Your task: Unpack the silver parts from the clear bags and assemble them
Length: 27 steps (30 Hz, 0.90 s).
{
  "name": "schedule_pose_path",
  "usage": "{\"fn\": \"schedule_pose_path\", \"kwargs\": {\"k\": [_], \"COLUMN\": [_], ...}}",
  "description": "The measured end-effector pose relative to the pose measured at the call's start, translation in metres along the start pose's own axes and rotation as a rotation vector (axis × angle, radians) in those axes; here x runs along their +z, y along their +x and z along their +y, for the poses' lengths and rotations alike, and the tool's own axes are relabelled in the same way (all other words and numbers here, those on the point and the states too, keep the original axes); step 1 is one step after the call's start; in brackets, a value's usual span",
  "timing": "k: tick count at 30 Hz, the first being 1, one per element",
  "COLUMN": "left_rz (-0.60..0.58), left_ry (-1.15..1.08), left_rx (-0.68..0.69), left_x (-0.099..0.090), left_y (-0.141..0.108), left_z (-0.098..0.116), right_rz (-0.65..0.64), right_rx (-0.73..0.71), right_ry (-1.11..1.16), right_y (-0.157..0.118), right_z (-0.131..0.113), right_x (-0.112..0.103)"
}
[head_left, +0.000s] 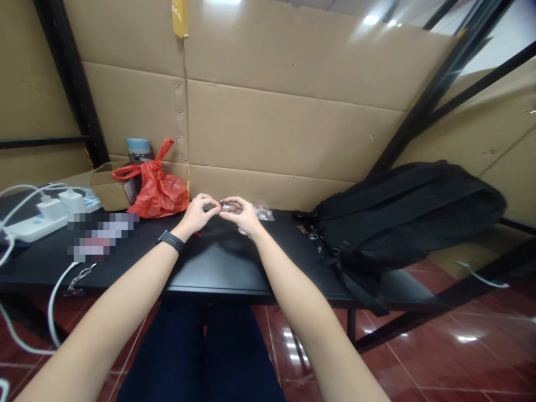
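Both hands are raised a little over the black table (pixel 226 273), fingertips close together. My left hand (pixel 201 213), with a dark watch (pixel 171 240) on its wrist, has thumb and forefinger pinched on something small and reddish that I cannot make out. My right hand (pixel 243 216) curls its fingers and thumb around something small, partly hidden by the fingers. Behind my right hand lies a small clear plastic packet (pixel 263 213) with red bits in it. A small red item (pixel 197 234) rests on the table below my left hand.
A red plastic bag (pixel 161 192), a cardboard box (pixel 109 187) and a blue-lidded container (pixel 138 148) stand at the back left. Further left is a white power strip (pixel 39 225) with cables. A black backpack (pixel 414 212) lies on the right. Cardboard (pixel 272 128) walls the back.
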State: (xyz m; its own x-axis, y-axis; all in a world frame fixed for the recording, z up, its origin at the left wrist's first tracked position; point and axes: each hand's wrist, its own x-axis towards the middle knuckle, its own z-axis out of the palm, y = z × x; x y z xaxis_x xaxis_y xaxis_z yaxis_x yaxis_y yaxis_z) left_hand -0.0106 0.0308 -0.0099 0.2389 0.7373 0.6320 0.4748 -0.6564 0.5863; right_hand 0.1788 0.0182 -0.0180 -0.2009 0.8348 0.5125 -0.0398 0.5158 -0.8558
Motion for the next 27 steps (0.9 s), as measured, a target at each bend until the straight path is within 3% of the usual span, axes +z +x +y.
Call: {"fn": "schedule_pose_path", "kwargs": {"k": [7,17,27], "left_rz": [0.023,0.029,0.043], "left_ry": [0.239,0.039,0.025], "left_rx": [0.021,0.004,-0.029], "left_x": [0.0000,0.0039,0.0081], "left_y": [-0.0036,-0.0001,-0.0029], "left_z": [0.0096,0.0012,0.0034], "right_rz": [0.011,0.031,0.041], "right_rx": [0.004,-0.050,-0.028], "right_ry": [-0.140,-0.175,-0.129], "right_y": [0.0020,0.0022,0.0000], "right_z": [0.0028,0.0008,0.0008], "right_x": [-0.0002,-0.0020,0.0001]}}
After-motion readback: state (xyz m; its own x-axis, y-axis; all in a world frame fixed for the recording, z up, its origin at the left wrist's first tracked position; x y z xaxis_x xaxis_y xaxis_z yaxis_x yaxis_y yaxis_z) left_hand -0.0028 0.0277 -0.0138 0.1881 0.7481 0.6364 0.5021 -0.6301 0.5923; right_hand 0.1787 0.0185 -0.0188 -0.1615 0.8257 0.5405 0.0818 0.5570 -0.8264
